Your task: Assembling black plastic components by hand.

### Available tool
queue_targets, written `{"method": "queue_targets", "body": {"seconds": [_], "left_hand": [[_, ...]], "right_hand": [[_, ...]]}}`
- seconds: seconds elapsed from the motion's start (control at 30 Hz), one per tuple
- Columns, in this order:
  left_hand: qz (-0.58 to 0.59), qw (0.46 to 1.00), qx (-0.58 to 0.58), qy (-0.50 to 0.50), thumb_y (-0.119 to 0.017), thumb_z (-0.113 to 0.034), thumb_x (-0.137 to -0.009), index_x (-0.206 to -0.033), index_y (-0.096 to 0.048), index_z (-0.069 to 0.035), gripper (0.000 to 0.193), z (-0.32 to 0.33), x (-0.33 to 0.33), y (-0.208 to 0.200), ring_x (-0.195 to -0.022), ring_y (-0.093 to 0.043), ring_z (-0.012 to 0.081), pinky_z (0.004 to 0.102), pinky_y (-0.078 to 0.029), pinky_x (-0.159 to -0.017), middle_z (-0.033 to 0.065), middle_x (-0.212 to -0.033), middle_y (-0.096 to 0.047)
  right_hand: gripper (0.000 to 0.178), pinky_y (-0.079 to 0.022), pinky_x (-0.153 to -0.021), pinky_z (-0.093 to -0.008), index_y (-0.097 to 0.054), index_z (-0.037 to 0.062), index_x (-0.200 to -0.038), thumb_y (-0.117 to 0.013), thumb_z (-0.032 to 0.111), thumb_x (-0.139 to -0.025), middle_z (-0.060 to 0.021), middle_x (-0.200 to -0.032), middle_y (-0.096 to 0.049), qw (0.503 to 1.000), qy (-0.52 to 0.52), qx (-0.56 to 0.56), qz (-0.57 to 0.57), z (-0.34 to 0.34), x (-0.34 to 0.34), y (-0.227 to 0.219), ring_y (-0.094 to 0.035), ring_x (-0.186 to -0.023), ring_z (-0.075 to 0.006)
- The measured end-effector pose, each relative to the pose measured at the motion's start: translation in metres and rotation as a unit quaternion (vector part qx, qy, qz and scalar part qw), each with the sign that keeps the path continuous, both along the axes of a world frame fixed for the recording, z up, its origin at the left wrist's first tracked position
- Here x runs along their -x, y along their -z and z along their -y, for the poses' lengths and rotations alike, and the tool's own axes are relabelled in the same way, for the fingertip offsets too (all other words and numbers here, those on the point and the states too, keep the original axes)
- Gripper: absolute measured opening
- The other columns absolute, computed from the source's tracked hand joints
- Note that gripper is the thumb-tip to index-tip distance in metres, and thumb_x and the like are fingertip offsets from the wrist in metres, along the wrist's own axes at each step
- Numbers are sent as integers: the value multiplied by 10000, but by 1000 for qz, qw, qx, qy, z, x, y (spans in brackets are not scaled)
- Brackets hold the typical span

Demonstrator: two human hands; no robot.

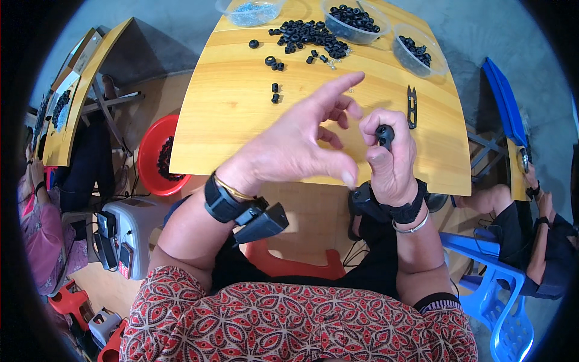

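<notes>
My right hand (pixel 395 163) is closed around a black piece (pixel 384 135) with a rounded end. Only its top shows between thumb and fingers, so its full shape is hidden. To its left, my left hand (pixel 289 139) hangs over the table's near part, thumb and fingers spread and nothing in it. Two small black cylinders (pixel 275 92) stand beyond the left hand, with a few black rings (pixel 271 61) behind them. Farther back spreads a pile of small black parts (pixel 307 33). A pair of black thread snips (pixel 412 107) lies right of my right hand.
Along the wooden table's (pixel 205 120) far side stand a tub of clear bluish bits (pixel 250 13) and two clear tubs (pixel 356 24) of black parts. A red basin (pixel 148 158) of black parts is on the left. Other people sit at both sides; a blue chair (pixel 494 289) is at right.
</notes>
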State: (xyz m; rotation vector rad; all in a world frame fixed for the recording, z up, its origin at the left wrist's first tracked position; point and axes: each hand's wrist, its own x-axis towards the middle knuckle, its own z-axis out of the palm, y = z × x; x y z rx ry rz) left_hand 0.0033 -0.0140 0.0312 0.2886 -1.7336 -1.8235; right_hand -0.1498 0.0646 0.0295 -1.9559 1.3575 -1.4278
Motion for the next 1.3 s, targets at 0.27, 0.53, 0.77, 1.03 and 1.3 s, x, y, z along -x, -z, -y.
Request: {"method": "queue_targets", "body": {"seconds": [0.27,0.53,0.77,1.03,1.3], "left_hand": [[-41,997,3,-60,-812,-341,-477,-1309,-147,-12,1114,-38,29,5,-1091,-398,213,331,-329,-912,142,-1109,-417],[-86,990,33,-105,-731,-207,-586,-1012,-421,20,573,-46,33,2,-761,-479,111,255,-407,-716,50,-794,-490],[-101,987,43,-117,-687,-166,-611,-976,-426,14,483,-47,34,6,-751,-487,118,260,-415,-695,53,-765,-496],[-127,982,63,-127,-656,-141,-638,-932,-415,23,414,-49,35,5,-691,-507,129,271,-428,-674,55,-711,-518],[-133,974,95,-158,-629,-107,-651,-899,-407,26,359,-48,36,6,-645,-521,130,271,-440,-626,60,-666,-524]], "right_hand": [[398,-343,-460,-284,-433,70,-808,-519,457,-774,-52,-617,-422,995,0,93,35,2,-17,16,-418,-489,-173],[363,-346,-450,-304,-443,79,-792,-526,432,-772,-61,-603,-429,982,26,184,-40,9,-12,31,-430,-487,-206],[350,-348,-451,-306,-444,80,-788,-529,419,-772,-61,-600,-431,989,35,141,-34,3,-16,29,-433,-486,-208],[336,-350,-451,-308,-446,81,-784,-532,406,-772,-59,-596,-433,992,41,114,-36,-2,-16,23,-437,-485,-209],[323,-352,-451,-310,-447,82,-779,-535,392,-772,-58,-593,-435,993,41,107,-34,2,-17,32,-441,-484,-211]]}}
